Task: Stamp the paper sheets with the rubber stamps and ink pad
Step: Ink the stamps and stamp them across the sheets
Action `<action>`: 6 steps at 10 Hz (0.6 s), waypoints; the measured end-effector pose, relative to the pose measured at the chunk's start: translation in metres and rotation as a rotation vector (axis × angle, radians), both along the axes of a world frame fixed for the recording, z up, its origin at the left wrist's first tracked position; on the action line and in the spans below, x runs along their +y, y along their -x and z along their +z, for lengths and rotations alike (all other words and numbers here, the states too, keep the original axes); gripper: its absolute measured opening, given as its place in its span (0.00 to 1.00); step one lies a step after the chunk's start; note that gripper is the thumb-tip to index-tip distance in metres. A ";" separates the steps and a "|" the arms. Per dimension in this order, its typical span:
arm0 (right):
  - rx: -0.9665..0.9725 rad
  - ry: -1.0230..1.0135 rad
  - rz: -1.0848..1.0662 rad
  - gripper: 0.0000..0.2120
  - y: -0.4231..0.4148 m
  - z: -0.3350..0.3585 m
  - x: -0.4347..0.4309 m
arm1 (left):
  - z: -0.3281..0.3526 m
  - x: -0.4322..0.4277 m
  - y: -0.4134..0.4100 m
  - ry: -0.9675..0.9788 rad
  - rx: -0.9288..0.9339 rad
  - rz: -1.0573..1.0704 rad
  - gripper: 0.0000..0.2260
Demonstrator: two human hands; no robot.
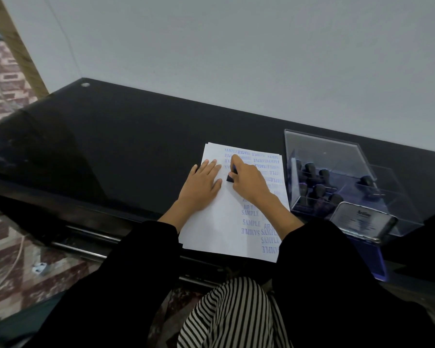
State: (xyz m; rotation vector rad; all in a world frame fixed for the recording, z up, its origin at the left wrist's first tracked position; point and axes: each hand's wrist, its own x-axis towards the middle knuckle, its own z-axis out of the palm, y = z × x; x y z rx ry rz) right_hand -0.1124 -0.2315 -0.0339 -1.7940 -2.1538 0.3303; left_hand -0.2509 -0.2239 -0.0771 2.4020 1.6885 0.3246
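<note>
White paper sheets (219,222), a thin stack with slightly offset edges, lie on a glossy black glass table (111,136) near its front edge. Top sheet's right half is crowded with blue-violet prints reading SAMPLE, some upright, some upside down, overlapping; the left half is bare.

Left hand (202,185): flat, fingers spread, palm pressed on the sheet's left part, grasping nothing.

Right hand (246,179): clenched around a small rubber stamp (230,177), dark block with a blue edge, pressed down on the top sheet just beside the left hand's fingertips. Most of the stamp is hidden by the fingers.

Clear acrylic box (337,156) stands to the right of the paper, lid raised. Inside, several black round-knobbed stamps (319,189) stand in rows.

Ink pad (372,257), blue tray with its metal lid propped open, sits just in front of the box. Black sleeves (146,254) cover both forearms.
</note>
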 end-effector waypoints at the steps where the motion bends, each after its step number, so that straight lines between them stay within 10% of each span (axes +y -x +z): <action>1: 0.019 0.030 0.004 0.06 -0.001 0.002 0.004 | 0.000 0.000 0.000 -0.004 0.006 -0.002 0.22; 6: 0.013 0.006 0.024 0.07 -0.003 -0.002 0.002 | -0.001 0.001 0.000 -0.012 -0.019 0.006 0.22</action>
